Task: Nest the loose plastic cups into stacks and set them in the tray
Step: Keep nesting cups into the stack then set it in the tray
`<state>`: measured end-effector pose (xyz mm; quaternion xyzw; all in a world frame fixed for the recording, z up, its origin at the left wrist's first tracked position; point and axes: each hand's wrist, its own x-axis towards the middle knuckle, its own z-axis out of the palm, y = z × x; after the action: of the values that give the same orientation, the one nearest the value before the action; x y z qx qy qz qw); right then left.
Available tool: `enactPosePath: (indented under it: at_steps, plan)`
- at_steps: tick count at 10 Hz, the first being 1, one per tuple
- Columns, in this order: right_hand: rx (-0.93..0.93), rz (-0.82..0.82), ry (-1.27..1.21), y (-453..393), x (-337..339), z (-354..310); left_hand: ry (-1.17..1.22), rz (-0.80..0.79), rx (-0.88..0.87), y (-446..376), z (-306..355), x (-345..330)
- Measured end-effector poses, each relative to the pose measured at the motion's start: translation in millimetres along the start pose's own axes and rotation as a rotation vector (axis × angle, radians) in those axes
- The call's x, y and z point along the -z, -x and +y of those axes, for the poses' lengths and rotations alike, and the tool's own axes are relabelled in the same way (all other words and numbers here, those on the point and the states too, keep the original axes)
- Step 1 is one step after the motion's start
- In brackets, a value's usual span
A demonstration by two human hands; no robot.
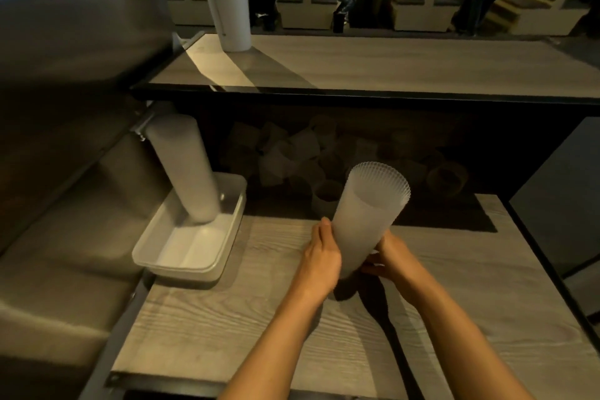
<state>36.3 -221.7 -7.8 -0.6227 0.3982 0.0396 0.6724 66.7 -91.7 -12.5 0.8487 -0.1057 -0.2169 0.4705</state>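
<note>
My left hand [321, 252] and right hand [388, 256] each held a closed grip around the base of a tall stack of frosted cups [368, 221], tilted above the wooden surface [227, 318], another cup stack [186, 172] leaning in the clear tray [181, 265] to the left, loose cups [292, 156] heaped behind in shadow

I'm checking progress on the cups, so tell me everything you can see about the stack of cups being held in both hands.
The held stack is a tall column of nested cups in frosted, translucent plastic, with many thin rims ringing its open top. It tilts, mouth up and away from the person, base low near the wooden table. The left hand grips its lower left side, and the right hand holds it near the base. It is apart from the tray, where another stack leans.
</note>
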Motion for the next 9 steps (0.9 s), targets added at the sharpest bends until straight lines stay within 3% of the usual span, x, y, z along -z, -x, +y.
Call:
enactPosePath:
  at_steps: [1,2,3,5,7,9]
  plan:
    - [0.014,-0.037,-0.005,5,-11,-1,0.02,0.054,0.064,0,-14,9]
    - [-0.073,-0.035,0.082,33,-36,-18,0.185,0.108,0.238,2,-20,19]
    - [0.032,-0.078,0.125,35,-50,-19,0.344,0.196,0.269,2,-38,30]
    - [0.209,-0.156,0.134,54,-98,-28,0.382,0.265,0.062,39,-39,97]
    - [0.352,-0.221,0.337,55,-170,-53,0.647,0.425,0.112,49,-42,159]
    - [0.49,-0.227,0.396,50,-224,-63,0.539,0.509,0.142,47,-48,207]
